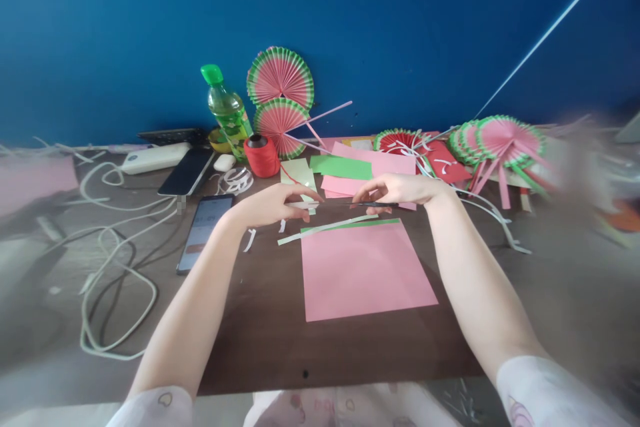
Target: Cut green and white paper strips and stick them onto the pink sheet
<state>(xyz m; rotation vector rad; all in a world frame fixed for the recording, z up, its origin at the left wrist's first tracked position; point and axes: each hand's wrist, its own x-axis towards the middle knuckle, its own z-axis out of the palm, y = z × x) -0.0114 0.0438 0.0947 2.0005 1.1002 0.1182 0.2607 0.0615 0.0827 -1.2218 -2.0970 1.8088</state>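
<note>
Over the middle of the table (270, 347), the person's left hand (267, 204) pinches a short white strip (301, 205) between thumb and fingers. Facing it, the right hand (397, 188) has its fingers closed around a thin dark tool, seemingly scissors (345, 204), which points left toward that strip; I cannot tell how far its blades are apart. Just nearer lies a pink sheet (367, 270), flat, with a green band along its far edge and a loose pale strip (327, 229) slanting across that edge.

Beyond the hands, green paper (341, 166) lies over more pink sheets, and a red spool of thread (262, 157) stands to the left, just in front of a green-capped bottle (229, 110). Two round pleated fans (281, 77), pink with green rims, stand one above the other against the blue wall (400, 20). More fans (510, 139) are bunched at the far right, beside red paper (447, 161). On the left I see a phone (205, 230) close by the left forearm, a white power bank (156, 158) farther off, and a looped white cable (85, 327).
</note>
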